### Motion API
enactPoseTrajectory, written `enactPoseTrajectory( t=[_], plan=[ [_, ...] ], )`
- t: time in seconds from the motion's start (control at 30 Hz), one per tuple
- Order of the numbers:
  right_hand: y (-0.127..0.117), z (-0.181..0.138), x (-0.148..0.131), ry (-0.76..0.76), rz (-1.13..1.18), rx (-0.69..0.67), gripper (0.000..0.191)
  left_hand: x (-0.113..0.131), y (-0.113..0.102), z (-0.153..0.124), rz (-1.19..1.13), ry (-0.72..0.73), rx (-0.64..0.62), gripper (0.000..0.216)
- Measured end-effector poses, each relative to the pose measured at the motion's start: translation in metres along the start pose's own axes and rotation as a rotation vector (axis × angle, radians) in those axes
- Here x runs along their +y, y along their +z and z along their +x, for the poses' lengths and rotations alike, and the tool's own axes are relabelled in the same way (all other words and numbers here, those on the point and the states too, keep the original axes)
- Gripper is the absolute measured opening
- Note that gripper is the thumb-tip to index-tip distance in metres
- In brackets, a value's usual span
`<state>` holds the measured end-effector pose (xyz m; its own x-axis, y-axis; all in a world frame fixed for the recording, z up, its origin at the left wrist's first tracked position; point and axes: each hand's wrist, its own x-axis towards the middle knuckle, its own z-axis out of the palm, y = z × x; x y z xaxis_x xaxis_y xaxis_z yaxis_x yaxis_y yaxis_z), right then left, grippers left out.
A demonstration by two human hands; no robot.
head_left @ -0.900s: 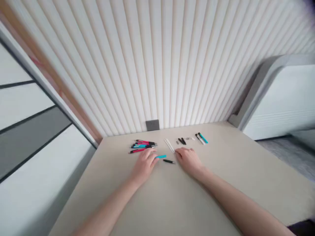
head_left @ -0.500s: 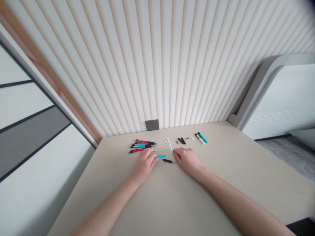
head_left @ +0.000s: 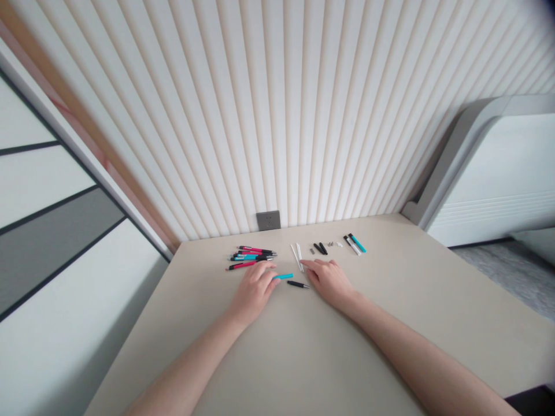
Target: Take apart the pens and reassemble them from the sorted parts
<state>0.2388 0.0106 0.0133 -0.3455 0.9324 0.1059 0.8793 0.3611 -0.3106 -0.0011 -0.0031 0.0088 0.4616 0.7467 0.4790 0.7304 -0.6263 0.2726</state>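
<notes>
My left hand (head_left: 255, 287) is closed, with a bright blue pen barrel (head_left: 284, 277) pinched between thumb and fingers. The barrel points right, just above the tabletop or on it; I cannot tell which. Below it lies a black pen grip section with a silver tip (head_left: 297, 284). My right hand (head_left: 327, 278) rests on the table with its index finger stretched out. That fingertip touches the lower end of the thin white pen refills (head_left: 296, 257), which lie side by side. Left of the refills is a pile of assembled red and blue pens (head_left: 251, 255), close to my left fingertips.
Behind my right hand lie black grip pieces (head_left: 320, 248), small grey parts (head_left: 312, 251), and a clear and a blue barrel with black ends (head_left: 355, 244). A dark wall socket (head_left: 268, 220) sits on the ribbed wall (head_left: 243, 115) at the table's back edge.
My right hand has shifted slightly left, its index finger now stretched out over the refills. One refill has spread apart from the others. The left hand and blue barrel have stayed put.
</notes>
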Motion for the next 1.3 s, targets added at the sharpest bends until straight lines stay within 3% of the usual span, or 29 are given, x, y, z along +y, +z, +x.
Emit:
enactPoseTrajectory(
  t=[0.2,0.57,0.9,1.3],
  plan=[
    [-0.0007,0.0044,0.0025,-0.09,-0.03,-0.072,0.039,-0.0003,0.0007,0.0001,0.004,0.008,0.0,0.014],
    [0.0015,0.0032,-0.0003,-0.094,-0.014,-0.018,0.033,-0.0011,0.0006,-0.0001,0.008,0.001,-0.011,0.014],
    [-0.0033,0.0024,-0.003,0.076,-0.107,-0.018,0.039,-0.0015,0.0009,0.0003,-0.01,0.017,0.013,0.015],
    [0.0016,0.0067,0.0013,0.054,-0.114,0.011,0.033,-0.0013,0.0019,0.0,-0.004,0.008,-0.008,0.015]
  ],
)
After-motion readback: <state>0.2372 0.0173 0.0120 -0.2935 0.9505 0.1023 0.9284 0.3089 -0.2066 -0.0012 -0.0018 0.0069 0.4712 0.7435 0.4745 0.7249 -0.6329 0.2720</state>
